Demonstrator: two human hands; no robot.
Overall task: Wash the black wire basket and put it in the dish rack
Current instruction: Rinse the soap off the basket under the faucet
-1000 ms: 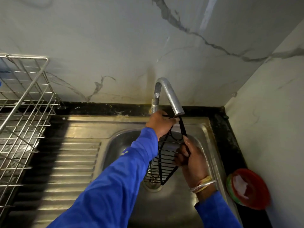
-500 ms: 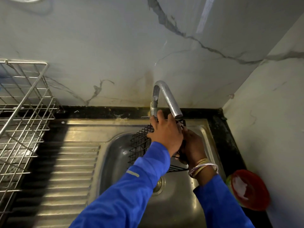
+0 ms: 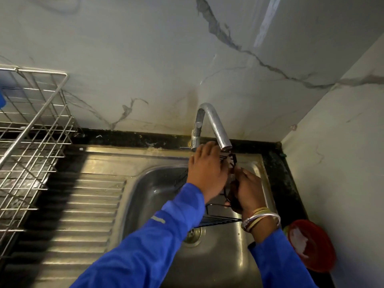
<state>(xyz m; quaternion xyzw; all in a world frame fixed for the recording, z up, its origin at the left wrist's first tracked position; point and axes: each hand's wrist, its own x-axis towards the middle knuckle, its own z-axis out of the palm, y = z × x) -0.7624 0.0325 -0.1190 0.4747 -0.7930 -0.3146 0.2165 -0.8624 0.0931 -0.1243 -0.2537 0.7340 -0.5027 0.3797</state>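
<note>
Now the left hand (image 3: 205, 173) is laid flat, fingers spread and nearly straight, on the black wire basket (image 3: 220, 220), whose frame is gripped by the curled fingers of the right hand (image 3: 248, 190). The basket is held over the sink (image 3: 158, 192) basin, just under the faucet (image 3: 216, 125) spout at 12 o'clock. Compared with half a second ago, the mesh once seen at 9 o'clock of the left hand is mostly hidden. Both forearms are stretched forward, wrists close together. The dish rack (image 3: 31, 142) is seen at 9 o'clock, well apart.
</note>
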